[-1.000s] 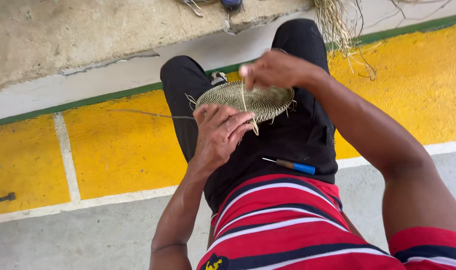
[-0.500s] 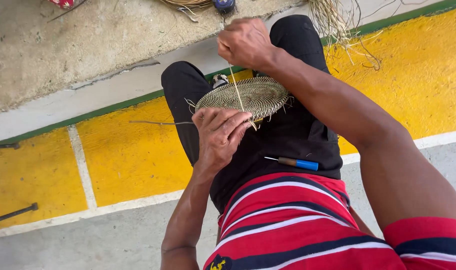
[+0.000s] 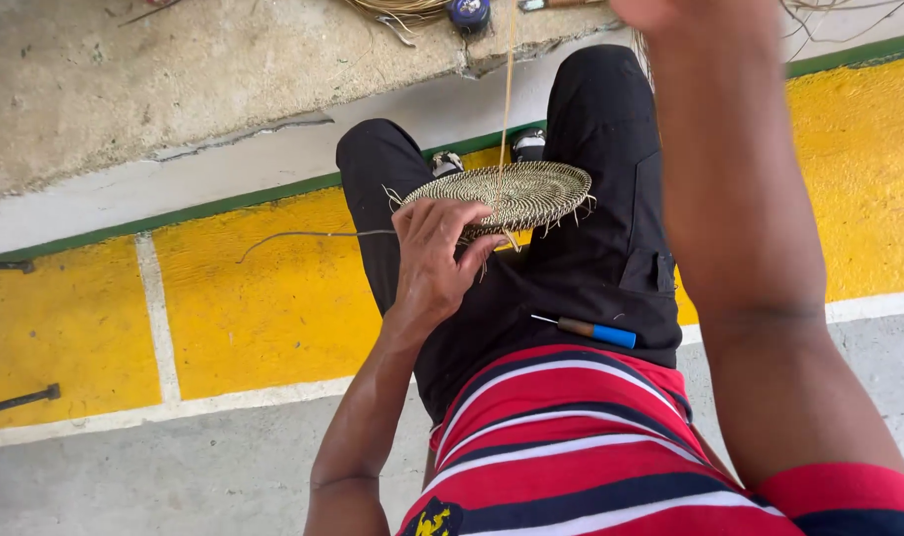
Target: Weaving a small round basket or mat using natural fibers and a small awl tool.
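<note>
Support: person's lap [image 3: 611, 268], black trousers. Woven disc [image 3: 512, 194] rests over the thighs; blue-handled tool [image 3: 591, 330] lies on the right thigh near the striped shirt hem.

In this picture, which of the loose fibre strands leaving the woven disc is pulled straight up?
The pale strand rising from the woven disc toward the right hand; the grey strand trails sideways, limp.

Left hand [image 3: 434, 260] grips the near edge of a flat oval woven disc [image 3: 516, 192] held over the lap. Right hand [image 3: 670, 12], raised at the top edge, draws a taut fibre strand [image 3: 509, 89] upward from the disc. A blue-handled tool [image 3: 593, 331] lies on the lap.
</note>
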